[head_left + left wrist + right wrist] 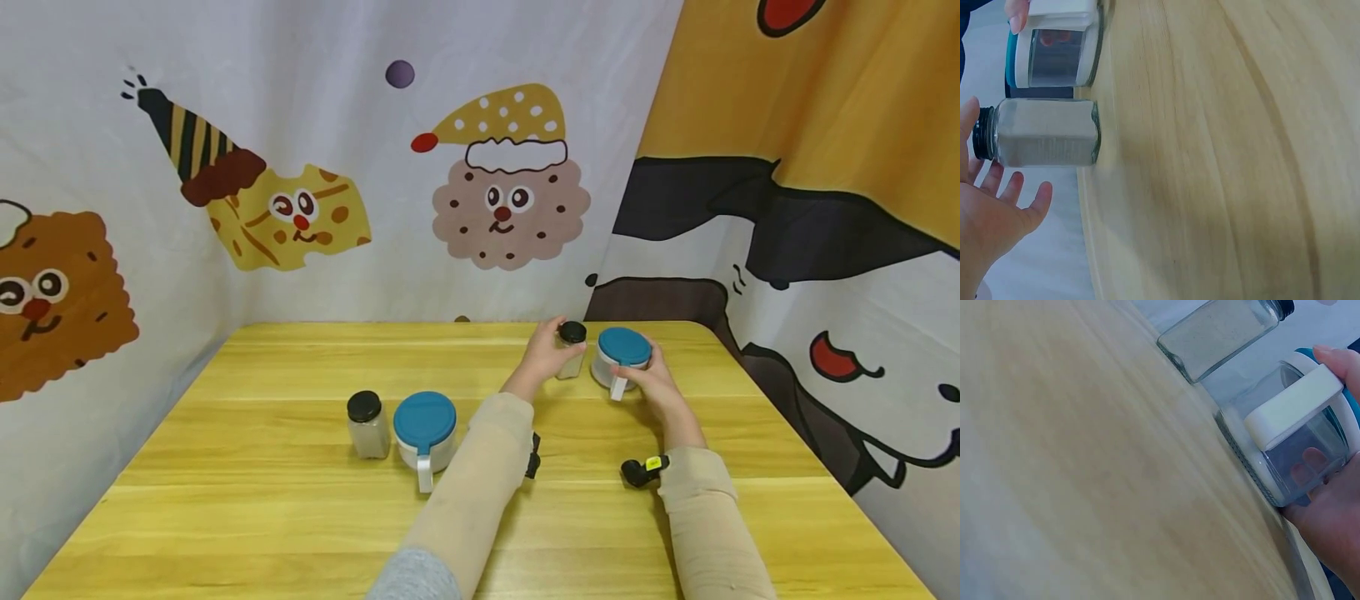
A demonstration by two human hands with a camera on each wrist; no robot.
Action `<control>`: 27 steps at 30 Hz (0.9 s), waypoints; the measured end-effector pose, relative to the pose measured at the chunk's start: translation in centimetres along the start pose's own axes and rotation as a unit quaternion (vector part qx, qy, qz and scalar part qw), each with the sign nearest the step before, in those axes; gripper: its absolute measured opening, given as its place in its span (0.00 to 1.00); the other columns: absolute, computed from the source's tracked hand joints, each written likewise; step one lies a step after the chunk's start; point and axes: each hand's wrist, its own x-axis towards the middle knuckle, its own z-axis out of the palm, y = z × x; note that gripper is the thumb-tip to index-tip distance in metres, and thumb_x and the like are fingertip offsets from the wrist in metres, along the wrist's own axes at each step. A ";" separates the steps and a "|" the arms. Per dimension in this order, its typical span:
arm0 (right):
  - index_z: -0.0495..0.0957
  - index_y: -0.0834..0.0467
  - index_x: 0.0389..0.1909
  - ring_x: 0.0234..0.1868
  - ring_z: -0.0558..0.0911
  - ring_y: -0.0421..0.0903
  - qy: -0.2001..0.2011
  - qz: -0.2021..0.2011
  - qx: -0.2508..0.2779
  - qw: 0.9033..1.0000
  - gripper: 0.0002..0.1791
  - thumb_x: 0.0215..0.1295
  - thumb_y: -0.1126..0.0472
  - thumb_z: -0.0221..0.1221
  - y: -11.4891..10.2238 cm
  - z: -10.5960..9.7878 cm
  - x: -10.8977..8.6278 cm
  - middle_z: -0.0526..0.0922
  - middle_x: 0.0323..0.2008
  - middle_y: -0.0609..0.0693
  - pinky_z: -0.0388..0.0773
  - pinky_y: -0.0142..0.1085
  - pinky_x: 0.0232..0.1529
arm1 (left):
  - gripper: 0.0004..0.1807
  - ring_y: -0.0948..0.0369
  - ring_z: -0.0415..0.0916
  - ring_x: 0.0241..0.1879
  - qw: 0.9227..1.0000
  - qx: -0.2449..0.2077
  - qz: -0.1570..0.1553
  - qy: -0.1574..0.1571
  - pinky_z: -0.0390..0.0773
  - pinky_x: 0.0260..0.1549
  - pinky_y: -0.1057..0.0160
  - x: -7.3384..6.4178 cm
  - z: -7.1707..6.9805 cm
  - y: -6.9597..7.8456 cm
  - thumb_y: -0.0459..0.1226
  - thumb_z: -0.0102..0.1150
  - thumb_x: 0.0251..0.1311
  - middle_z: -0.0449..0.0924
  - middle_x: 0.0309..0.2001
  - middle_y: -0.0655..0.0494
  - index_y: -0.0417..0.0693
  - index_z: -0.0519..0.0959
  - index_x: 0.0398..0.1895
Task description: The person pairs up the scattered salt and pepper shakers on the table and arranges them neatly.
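Note:
Toward the back right of the table, my left hand (542,357) pinches a clear glass spice jar (570,365) by its black cap (572,332). In the left wrist view, the thumb lies on one side of that cap (984,133) with fingers on the other. To its right, my right hand (654,379) grips a glass seasoning pot (609,371) with a blue lid (625,347) and white handle. The right wrist view shows the thumb near the top of the handle (1294,406), and fingertips show through the glass. Both containers stand upright, side by side.
Another black-capped jar (369,433) and another blue-lidded pot (425,429) stand left of my left forearm. The wooden table (247,517) ends at a cartoon-printed curtain (337,108) behind and right. Black wrist cameras (642,472) sit by both forearms.

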 end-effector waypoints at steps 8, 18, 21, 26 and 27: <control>0.32 0.57 0.75 0.70 0.48 0.58 -0.004 -0.006 0.012 1.000 0.57 0.58 0.67 0.65 -0.2 0.1 -0.5 0.43 0.73 0.62 0.43 0.50 0.68 | 0.34 0.53 0.62 0.63 1.000 0.010 0.004 0.024 0.65 0.60 0.57 0.0 0.3 0.1 0.43 0.64 0.61 0.63 0.65 0.47 0.47 0.66 0.69; 0.35 0.59 0.75 0.70 0.50 0.59 0.007 -0.011 0.001 1.000 0.57 0.56 0.67 0.66 -0.2 0.4 -1.0 0.46 0.72 0.63 0.44 0.53 0.68 | 0.31 0.55 0.65 0.61 0.999 -0.009 -0.007 0.036 0.66 0.59 0.59 0.0 0.7 -0.2 0.42 0.64 0.61 0.66 0.62 0.49 0.47 0.67 0.66; 0.36 0.60 0.75 0.70 0.50 0.59 0.012 -0.014 0.004 1.000 0.56 0.56 0.67 0.66 -0.2 0.3 -1.0 0.47 0.72 0.63 0.45 0.53 0.68 | 0.29 0.55 0.66 0.60 0.999 -0.032 -0.010 0.034 0.67 0.58 0.59 0.1 0.9 -0.1 0.41 0.64 0.61 0.68 0.61 0.51 0.47 0.68 0.64; 0.35 0.60 0.75 0.70 0.50 0.59 0.016 -0.011 0.006 1.000 0.57 0.56 0.68 0.66 -0.2 0.1 -1.1 0.46 0.73 0.63 0.45 0.52 0.68 | 0.26 0.56 0.68 0.59 0.997 -0.063 -0.014 0.036 0.68 0.57 0.58 -0.1 1.2 -0.1 0.39 0.63 0.62 0.70 0.60 0.50 0.46 0.69 0.62; 0.34 0.60 0.75 0.70 0.50 0.59 0.017 -0.009 0.005 1.000 0.57 0.56 0.68 0.66 -0.2 0.1 -1.1 0.45 0.73 0.63 0.45 0.52 0.68 | 0.25 0.56 0.68 0.59 0.997 -0.068 -0.015 0.037 0.68 0.57 0.58 -0.1 1.3 -0.1 0.38 0.63 0.62 0.71 0.59 0.50 0.46 0.69 0.62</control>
